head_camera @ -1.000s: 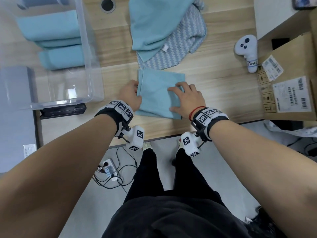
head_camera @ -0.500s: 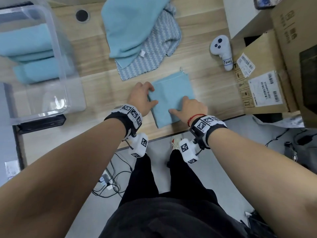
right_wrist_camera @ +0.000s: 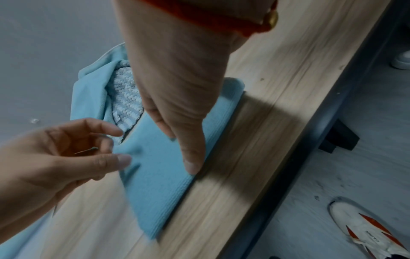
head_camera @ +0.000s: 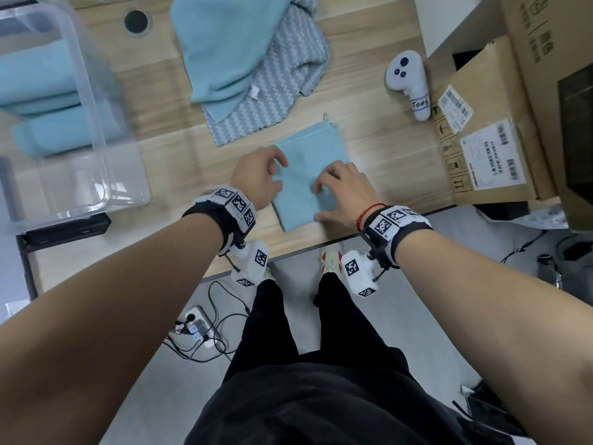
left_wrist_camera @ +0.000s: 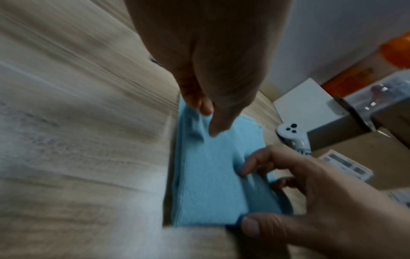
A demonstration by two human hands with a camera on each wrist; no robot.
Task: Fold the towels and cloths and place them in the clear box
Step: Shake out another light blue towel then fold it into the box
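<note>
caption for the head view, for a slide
Both hands, left hand and right hand, work a folded light-blue cloth on the wooden table.

both hands, left hand (head_camera: 260,175) and right hand (head_camera: 345,194), rest with curled fingers on a folded blue cloth (head_camera: 308,175) on a wooden table (head_camera: 378,149), beside a clear box (head_camera: 96,123).

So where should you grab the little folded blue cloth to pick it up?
Probably by its two side edges, one hand from each side. The folded blue cloth lies flat on the desk, with the left hand and right hand already there.
</note>
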